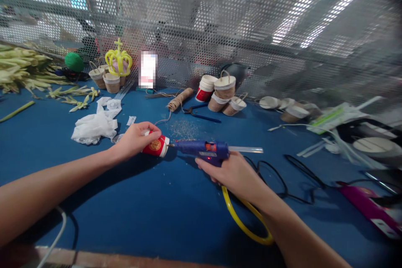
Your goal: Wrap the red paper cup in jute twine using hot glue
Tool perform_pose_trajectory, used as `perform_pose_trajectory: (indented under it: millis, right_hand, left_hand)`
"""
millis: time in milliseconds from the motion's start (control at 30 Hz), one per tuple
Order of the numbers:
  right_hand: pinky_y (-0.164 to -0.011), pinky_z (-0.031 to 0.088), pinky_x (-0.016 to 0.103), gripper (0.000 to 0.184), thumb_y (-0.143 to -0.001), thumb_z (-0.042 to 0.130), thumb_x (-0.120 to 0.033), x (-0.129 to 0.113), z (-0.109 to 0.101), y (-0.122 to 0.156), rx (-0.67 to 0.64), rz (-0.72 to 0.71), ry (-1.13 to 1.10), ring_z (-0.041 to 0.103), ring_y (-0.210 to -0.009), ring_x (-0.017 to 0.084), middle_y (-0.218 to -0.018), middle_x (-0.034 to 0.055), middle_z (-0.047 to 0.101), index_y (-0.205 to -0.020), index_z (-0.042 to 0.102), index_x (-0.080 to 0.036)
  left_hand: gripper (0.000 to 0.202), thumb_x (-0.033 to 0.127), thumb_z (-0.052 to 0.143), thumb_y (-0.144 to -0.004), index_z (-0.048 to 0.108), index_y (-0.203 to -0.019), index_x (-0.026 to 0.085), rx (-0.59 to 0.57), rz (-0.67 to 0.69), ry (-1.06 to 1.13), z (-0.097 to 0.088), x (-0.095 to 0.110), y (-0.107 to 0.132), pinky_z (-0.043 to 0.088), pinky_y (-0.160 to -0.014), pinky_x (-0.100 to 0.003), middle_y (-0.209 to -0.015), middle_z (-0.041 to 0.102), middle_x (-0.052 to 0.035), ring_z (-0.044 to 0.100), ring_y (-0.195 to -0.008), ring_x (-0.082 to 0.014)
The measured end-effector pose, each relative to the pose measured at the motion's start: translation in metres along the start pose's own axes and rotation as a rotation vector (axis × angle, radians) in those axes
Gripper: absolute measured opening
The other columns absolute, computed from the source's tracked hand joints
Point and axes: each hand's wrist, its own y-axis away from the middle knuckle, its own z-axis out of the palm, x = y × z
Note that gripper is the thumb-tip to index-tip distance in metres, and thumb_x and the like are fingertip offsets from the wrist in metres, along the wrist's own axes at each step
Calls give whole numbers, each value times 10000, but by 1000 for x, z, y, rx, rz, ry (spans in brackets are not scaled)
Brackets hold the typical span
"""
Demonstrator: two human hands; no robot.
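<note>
My left hand (137,140) is closed around a red paper cup (156,145) with a gold emblem and a white rim, lying on its side just over the blue table. In my right hand (235,173) is a blue hot glue gun (201,150), its small red light lit and a clear glue stick (246,149) poking out of the back. The gun's nozzle points left and meets the cup near its white rim; whether it touches cannot be made out. A yellow cable (238,217) hangs below my right hand.
Behind stand twine-wrapped cups (224,88), stacked red-and-white cups (205,88), a twine roll (180,99) and pliers (204,116). White cloth (94,127) lies left, near a yellow crown (118,63). Black cords and a purple power strip (367,207) occupy the right; perforated metal rises behind.
</note>
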Motion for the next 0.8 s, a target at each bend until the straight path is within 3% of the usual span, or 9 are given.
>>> perform_pose_trajectory:
  millis: [800]
  right_hand:
    - [-390, 384, 223, 277, -737, 545, -310, -1, 2, -5, 37, 21, -61, 463, -338, 102, -365, -34, 482, -494, 482, -192]
  left_hand:
    - [226, 363, 612, -682, 584, -754, 151, 15, 46, -55, -1, 1, 2, 384, -506, -204, -645, 592, 7, 535, -553, -109]
